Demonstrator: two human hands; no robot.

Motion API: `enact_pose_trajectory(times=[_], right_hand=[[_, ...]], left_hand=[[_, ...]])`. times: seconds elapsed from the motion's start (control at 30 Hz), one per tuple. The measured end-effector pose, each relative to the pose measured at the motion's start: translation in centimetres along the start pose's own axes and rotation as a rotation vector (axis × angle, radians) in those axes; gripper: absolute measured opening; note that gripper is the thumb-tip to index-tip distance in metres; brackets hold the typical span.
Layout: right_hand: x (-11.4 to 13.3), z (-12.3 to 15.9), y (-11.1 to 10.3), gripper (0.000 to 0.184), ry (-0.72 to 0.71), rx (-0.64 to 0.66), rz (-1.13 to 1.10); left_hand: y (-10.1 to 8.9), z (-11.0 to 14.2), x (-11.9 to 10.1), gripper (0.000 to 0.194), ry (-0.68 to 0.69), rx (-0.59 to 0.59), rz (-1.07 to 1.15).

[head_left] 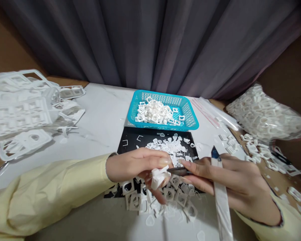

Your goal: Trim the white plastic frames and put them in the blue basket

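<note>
My left hand (140, 165) is closed around a small white plastic piece (158, 177), pinched between thumb and fingers. My right hand (233, 184) grips a dark metal tool (178, 171) whose end meets the white piece; its exact kind is partly hidden by my fingers. Across the same hand, tucked between the fingers, lies a long white-wrapped handle with a dark blue pointed tip (215, 153). Beneath both hands, white square frames (135, 201) and thin scraps (170, 145) are heaped on a black mat (125, 135).
Behind the mat stands a blue plastic basket (194, 115) holding many small white frames. White moulded sheets (20, 110) are piled at the left. On the right sit a clear bag of white parts (263, 112), loose pieces (258, 150) and a plastic bag with red stripes (208, 112). A grey curtain (145, 43) hangs behind.
</note>
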State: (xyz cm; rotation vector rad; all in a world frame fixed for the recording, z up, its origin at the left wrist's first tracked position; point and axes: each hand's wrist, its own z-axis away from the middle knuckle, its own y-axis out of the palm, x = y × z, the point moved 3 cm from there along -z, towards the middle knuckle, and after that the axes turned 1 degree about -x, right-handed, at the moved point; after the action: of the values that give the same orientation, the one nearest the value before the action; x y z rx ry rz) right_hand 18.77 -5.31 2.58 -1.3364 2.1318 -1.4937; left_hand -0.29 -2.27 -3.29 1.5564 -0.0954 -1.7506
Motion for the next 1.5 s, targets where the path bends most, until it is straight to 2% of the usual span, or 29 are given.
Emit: enact_pose_trajectory(times=[0.17, 0.3, 0.47, 0.57, 0.7, 0.8, 0.93, 1.03, 1.17, 1.3, 1.5], right_hand=[[0.1, 0.0, 0.5, 0.020, -0.015, -0.010, -0.041], [0.2, -0.1, 1.0, 0.027, -0.001, -0.039, -0.103], [-0.9, 0.1, -0.1, 0.021, 0.107, -0.099, -0.145], [-3.1, 1.0, 0.4, 0.021, 0.163, 0.013, -0.070], [-6.6, 3.3, 3.3, 0.030, 0.188, 0.153, 0.014], [-7.7, 4.3, 5.0, 0.035, 0.182, 0.208, 0.063], [-6.3, 2.9, 4.4, 0.048, 0.197, 0.158, 0.120], [-4.0, 0.7, 3.7, 0.041, 0.167, 0.140, 0.047], [-1.6, -1.6, 4.0, 0.036, 0.098, 0.158, -0.066], [-1.2, -2.6, 3.9, 0.029, 0.062, 0.148, -0.156], [-1.4, -2.5, 3.7, 0.017, 0.028, 0.218, -0.240]], left_hand=[[-0.1, -0.1, 0.2, 0.024, -0.011, -0.002, 0.040], [-0.2, -0.3, 0.3, 0.025, 0.002, -0.013, 0.055], [-0.6, -0.8, 0.3, 0.024, 0.050, -0.019, 0.074], [-1.0, -1.1, 0.2, 0.026, 0.073, -0.051, 0.007], [-1.5, -1.7, 0.4, 0.026, 0.041, -0.161, -0.098], [-1.7, -2.0, 0.6, 0.026, -0.010, -0.248, -0.107], [-1.7, -2.2, 0.9, 0.028, -0.040, -0.269, -0.056], [-1.4, -2.3, 1.0, 0.037, -0.041, -0.227, -0.007], [-0.8, -2.0, 0.4, 0.042, 0.031, -0.130, 0.053], [-0.4, -1.2, -0.6, 0.026, 0.093, -0.145, -0.054], [0.5, -0.7, -0.6, 0.015, 0.008, -0.090, -0.133]])
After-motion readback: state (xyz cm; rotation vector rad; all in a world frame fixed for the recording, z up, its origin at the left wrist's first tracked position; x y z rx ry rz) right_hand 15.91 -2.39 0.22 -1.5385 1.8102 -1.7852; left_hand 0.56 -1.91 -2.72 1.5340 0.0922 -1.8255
